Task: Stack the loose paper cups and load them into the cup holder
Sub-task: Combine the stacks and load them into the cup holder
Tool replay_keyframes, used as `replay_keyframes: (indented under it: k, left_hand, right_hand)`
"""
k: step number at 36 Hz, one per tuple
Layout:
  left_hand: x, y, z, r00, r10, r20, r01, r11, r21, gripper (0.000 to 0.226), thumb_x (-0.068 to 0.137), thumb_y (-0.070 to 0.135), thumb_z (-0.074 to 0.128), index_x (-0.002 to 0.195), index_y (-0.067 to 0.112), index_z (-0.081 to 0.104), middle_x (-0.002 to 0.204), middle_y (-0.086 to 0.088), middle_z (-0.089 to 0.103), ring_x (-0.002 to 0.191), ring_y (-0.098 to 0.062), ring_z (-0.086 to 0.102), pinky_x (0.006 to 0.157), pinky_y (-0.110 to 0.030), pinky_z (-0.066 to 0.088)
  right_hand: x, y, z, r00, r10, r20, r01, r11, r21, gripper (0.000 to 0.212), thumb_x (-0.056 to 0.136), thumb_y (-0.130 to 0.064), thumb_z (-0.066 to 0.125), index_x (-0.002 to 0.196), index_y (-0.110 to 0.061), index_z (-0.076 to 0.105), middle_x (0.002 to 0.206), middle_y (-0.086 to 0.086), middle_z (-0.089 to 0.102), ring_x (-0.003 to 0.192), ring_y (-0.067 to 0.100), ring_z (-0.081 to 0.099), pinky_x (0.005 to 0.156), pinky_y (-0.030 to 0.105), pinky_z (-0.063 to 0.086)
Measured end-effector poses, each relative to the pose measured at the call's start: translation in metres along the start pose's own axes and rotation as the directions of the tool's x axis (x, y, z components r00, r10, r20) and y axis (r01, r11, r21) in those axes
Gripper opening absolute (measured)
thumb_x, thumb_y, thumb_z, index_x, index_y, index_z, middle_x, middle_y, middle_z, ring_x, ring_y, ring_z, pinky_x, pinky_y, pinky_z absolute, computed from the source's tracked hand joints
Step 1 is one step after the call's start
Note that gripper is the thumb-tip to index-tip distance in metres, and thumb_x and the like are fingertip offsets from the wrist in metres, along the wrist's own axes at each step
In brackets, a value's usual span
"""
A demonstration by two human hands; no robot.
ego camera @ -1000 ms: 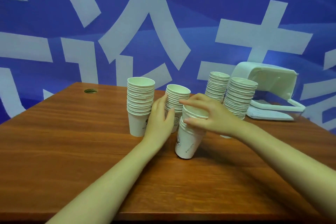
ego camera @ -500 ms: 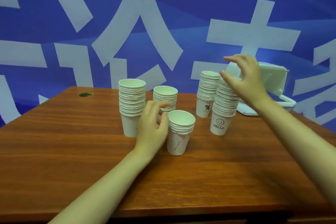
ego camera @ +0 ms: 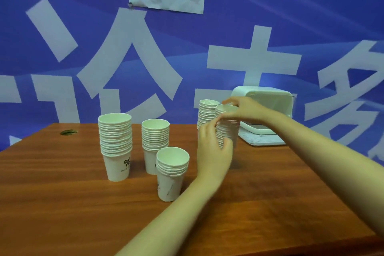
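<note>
Both hands' grip encloses one cup stack (ego camera: 227,129) (right-hand side).

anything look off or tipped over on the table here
No cups are tipped or spilled; all five stacks stand upright. Only the nearest short stack looks uneven, its rims seated crookedly. The white cup holder lies on its side at the back.

A single head-worn view looks forward and slightly down across the wooden bench (ego camera: 62,203) toward the blue banner wall (ego camera: 270,16), close enough that both forearms enter from the lower edge.
</note>
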State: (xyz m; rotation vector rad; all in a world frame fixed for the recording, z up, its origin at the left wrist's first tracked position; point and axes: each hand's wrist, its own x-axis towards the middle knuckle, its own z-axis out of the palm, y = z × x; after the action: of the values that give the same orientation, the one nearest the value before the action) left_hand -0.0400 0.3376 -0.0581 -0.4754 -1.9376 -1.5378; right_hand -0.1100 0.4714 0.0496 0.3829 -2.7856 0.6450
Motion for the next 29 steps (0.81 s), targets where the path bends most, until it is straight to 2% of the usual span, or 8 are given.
replay_keyframes:
  k: [3,6,9,12,16,20,24,29]
  left_hand:
    - [0.015,-0.017,0.019,0.975,-0.206,0.085,0.202,0.978,0.052,0.071,0.090,0.028,0.060,0.151,0.019,0.025,0.150,-0.005,0.033,0.139,-0.021,0.033,0.114,-0.042,0.032]
    - [0.025,-0.032,0.028,0.944,-0.270,0.189,0.277,0.961,-0.012,0.082,0.091,0.042,0.062,0.154,0.024,0.012,0.158,0.005,0.021,0.145,-0.014,0.021,0.114,-0.033,0.025]
    - [0.026,-0.041,0.034,0.955,-0.163,0.246,0.210,0.961,-0.180,0.066,0.094,0.037,0.059,0.151,0.032,0.025,0.144,0.023,0.036,0.130,0.007,0.036,0.104,-0.019,0.033]
    - [0.023,-0.047,0.036,0.966,-0.131,0.221,0.189,0.945,-0.267,0.060,0.095,0.029,0.059,0.149,0.031,0.032,0.134,0.029,0.042,0.118,0.020,0.040,0.090,-0.001,0.035]
    - [0.021,-0.048,0.036,0.971,-0.117,0.211,0.183,0.926,-0.329,0.060,0.094,0.023,0.062,0.147,0.028,0.034,0.133,0.025,0.045,0.121,0.014,0.043,0.091,-0.001,0.038]
    - [0.021,-0.051,0.032,0.968,-0.152,0.202,0.213,0.920,-0.329,0.056,0.092,0.022,0.064,0.137,0.038,0.035,0.126,0.023,0.050,0.114,0.013,0.049,0.087,-0.006,0.043]
    - [0.024,-0.054,0.029,0.972,-0.153,0.180,0.204,0.927,-0.313,0.051,0.092,0.022,0.064,0.132,0.037,0.037,0.119,0.028,0.049,0.102,0.028,0.046,0.081,0.000,0.041]
    - [0.020,-0.052,0.031,0.977,-0.154,0.145,0.187,0.952,-0.245,0.064,0.092,0.031,0.064,0.147,0.030,0.032,0.143,0.012,0.046,0.130,0.001,0.042,0.108,-0.028,0.039]
  right_hand:
    - [-0.005,0.003,-0.009,1.000,0.004,0.016,-0.005,0.999,0.039,0.053,0.080,-0.043,0.075,0.126,-0.024,0.061,0.116,-0.004,0.060,0.101,0.010,0.056,0.072,0.015,0.040]
    - [-0.010,0.008,-0.012,1.000,-0.016,0.013,0.015,0.997,0.081,0.044,0.083,-0.035,0.073,0.124,-0.023,0.062,0.112,-0.003,0.062,0.096,0.008,0.058,0.067,0.009,0.040]
    - [-0.015,0.014,-0.009,0.999,-0.028,0.025,0.025,0.994,0.106,0.041,0.087,-0.031,0.068,0.127,-0.025,0.060,0.113,-0.007,0.061,0.092,0.004,0.057,0.063,0.008,0.039]
    - [-0.018,0.019,-0.009,0.998,-0.052,0.036,0.047,0.990,0.132,0.049,0.086,-0.035,0.071,0.132,-0.025,0.057,0.117,-0.013,0.057,0.102,0.003,0.055,0.074,0.011,0.040]
    - [-0.020,0.021,-0.014,0.995,-0.087,0.044,0.079,0.984,0.161,0.044,0.083,-0.033,0.075,0.124,-0.028,0.061,0.099,-0.018,0.060,0.086,-0.002,0.059,0.060,0.005,0.043]
    - [-0.012,0.024,-0.026,0.990,-0.075,-0.119,0.108,0.947,0.302,0.044,0.082,-0.031,0.076,0.124,-0.028,0.063,0.114,-0.001,0.065,0.102,0.008,0.060,0.086,0.023,0.050]
    - [-0.011,0.021,-0.049,0.975,-0.043,-0.216,0.130,0.905,0.406,0.043,0.083,-0.035,0.074,0.124,-0.029,0.063,0.106,-0.001,0.069,0.089,0.005,0.062,0.078,0.021,0.045]
    - [-0.018,0.008,-0.068,0.914,0.037,-0.403,0.203,0.819,0.536,0.049,0.071,-0.043,0.074,0.117,-0.031,0.064,0.111,0.003,0.067,0.097,0.012,0.064,0.084,0.030,0.050]
